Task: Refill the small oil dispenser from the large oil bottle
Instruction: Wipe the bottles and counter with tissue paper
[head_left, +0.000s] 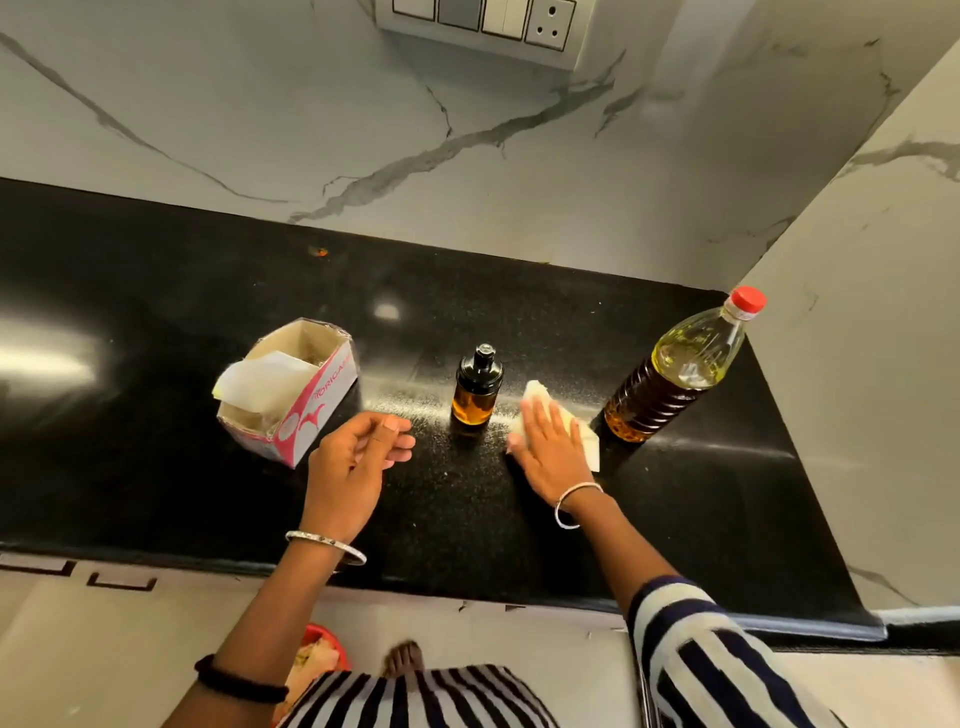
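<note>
The small oil dispenser (475, 387), dark glass with a black pump top and amber oil inside, stands upright in the middle of the black counter (156, 291). The large clear oil bottle (680, 369) with a red cap stands upright to its right, close to the side wall. My right hand (545, 447) lies flat on a white tissue (587, 441) between the two, pressing it onto the counter. My left hand (358, 452) hovers left of the dispenser with fingers loosely curled and nothing in it.
A torn pink and white tissue box (306, 410) sits to the left of my left hand, a tissue sticking out. A marble wall runs behind and on the right. A switch panel (478, 21) is up on the back wall. The counter's front edge runs below my wrists.
</note>
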